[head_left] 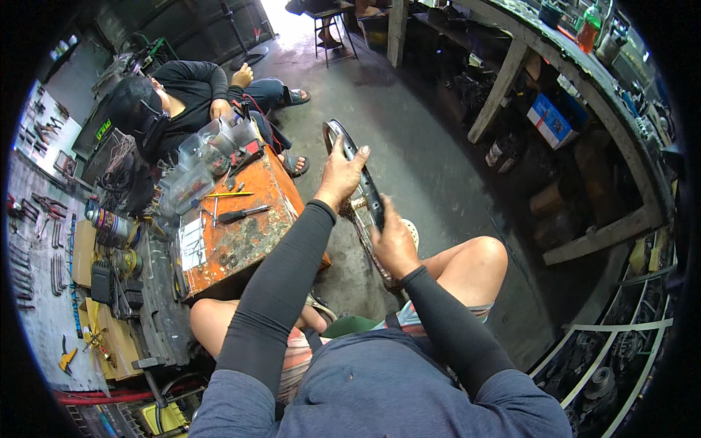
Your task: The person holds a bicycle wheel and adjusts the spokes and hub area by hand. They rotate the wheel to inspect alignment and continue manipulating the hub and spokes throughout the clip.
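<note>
In the head view, the left hand (340,175) has its fingers partly closed around the upper part of a curved metal rim (372,196), thumb along its face; the right hand (396,244) grips the lower part, fingers bent around its edge. The rim is held up off the right edge of the worn orange bench (255,239), over the concrete floor (431,157). Clear plastic containers (191,186) crowd the bench's far left corner; a yellow pencil-like stick (228,194) and a black-handled screwdriver (241,214) lie mid-top, a white sheet (192,244) along the left edge, small rings (228,260) toward the near edge. Beyond the far edge sits a dark-clothed person (186,91); tools hang on a pale board (47,306) at left.
</note>
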The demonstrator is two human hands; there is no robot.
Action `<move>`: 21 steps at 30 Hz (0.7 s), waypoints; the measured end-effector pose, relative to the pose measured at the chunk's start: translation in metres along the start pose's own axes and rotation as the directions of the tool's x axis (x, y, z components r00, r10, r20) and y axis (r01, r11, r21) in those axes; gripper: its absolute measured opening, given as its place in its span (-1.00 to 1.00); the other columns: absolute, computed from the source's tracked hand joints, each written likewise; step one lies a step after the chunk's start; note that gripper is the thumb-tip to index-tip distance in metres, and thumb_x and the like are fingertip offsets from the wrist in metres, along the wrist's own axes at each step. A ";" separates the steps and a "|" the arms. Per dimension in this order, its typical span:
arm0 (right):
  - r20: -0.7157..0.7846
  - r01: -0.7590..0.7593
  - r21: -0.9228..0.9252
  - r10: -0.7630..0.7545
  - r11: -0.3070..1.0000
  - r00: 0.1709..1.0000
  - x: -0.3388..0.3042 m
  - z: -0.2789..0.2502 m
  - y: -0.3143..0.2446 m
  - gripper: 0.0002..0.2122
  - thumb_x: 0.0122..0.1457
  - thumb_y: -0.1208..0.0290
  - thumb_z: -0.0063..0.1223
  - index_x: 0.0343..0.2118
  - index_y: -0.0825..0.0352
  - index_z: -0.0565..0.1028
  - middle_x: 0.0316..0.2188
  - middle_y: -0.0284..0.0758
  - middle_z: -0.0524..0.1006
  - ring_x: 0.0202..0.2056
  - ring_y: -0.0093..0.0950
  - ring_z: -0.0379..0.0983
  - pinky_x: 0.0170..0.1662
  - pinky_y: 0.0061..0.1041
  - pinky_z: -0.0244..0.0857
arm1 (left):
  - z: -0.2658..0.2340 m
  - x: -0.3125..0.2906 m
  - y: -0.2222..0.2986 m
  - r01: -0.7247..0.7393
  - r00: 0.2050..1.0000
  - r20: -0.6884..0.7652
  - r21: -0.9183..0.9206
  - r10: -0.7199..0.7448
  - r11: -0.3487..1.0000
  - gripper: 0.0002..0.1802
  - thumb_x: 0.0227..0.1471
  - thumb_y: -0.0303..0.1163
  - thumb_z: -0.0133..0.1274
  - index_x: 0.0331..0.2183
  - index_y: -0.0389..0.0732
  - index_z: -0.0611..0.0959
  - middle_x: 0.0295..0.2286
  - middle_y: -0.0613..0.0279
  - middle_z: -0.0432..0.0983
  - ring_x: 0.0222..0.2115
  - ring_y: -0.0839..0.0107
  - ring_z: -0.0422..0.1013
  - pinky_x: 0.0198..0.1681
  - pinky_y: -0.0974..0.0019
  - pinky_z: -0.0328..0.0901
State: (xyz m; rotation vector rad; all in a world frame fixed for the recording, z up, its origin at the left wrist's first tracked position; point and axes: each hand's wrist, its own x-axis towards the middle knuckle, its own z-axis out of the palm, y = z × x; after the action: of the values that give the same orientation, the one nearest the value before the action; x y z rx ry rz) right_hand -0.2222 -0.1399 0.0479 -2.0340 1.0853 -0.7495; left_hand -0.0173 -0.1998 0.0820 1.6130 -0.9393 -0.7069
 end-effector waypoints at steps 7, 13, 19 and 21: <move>-0.104 0.077 -0.253 -0.106 0.964 0.989 0.089 -0.032 0.040 -0.40 0.39 0.37 0.22 0.46 0.07 0.31 -0.04 0.02 0.61 -0.02 0.13 0.62 0.05 0.02 0.50 | -0.115 -0.053 0.044 -0.205 0.952 0.264 0.188 0.152 0.960 -0.11 0.28 -0.11 0.36 0.42 -0.34 0.39 0.24 -0.37 0.52 0.12 0.03 0.63 0.20 0.11 0.49; -0.002 0.092 -0.394 -0.101 0.914 0.995 0.167 -0.048 0.066 -0.40 0.42 0.32 0.19 0.49 0.01 0.29 -0.05 0.09 0.59 0.00 0.12 0.61 0.12 0.04 0.48 | -0.181 -0.113 0.041 -0.096 0.984 0.163 0.121 0.075 0.988 -0.44 0.34 -0.34 0.30 0.26 -0.38 0.60 0.06 -0.02 0.69 0.03 0.32 0.62 0.13 0.23 0.51; -0.004 0.122 -0.197 -0.126 0.973 0.992 0.208 -0.059 0.089 -0.42 0.34 0.49 0.18 0.42 0.12 0.40 0.04 0.11 0.63 0.11 0.12 0.57 0.22 -0.04 0.43 | -0.177 -0.105 0.012 -0.118 0.991 -0.051 0.119 0.125 0.986 -0.58 0.33 -0.43 0.29 0.15 -0.39 0.68 -0.09 0.08 0.76 -0.09 0.41 0.65 0.07 0.27 0.52; -0.041 0.134 -0.188 -0.144 0.973 0.989 0.213 -0.054 0.094 -0.43 0.33 0.49 0.20 0.41 0.13 0.42 0.08 0.08 0.64 0.15 0.09 0.57 0.25 -0.08 0.42 | -0.176 -0.100 0.017 -0.163 0.986 -0.014 0.173 0.168 0.971 -0.58 0.32 -0.44 0.29 0.15 -0.39 0.68 -0.09 0.09 0.76 -0.10 0.41 0.65 0.06 0.27 0.53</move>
State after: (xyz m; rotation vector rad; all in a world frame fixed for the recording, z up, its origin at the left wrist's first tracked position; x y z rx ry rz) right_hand -0.2027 -0.3784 0.0390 -2.2778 1.0853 -0.8039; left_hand 0.0747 -0.0270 0.1379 1.6662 -1.1242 -0.4976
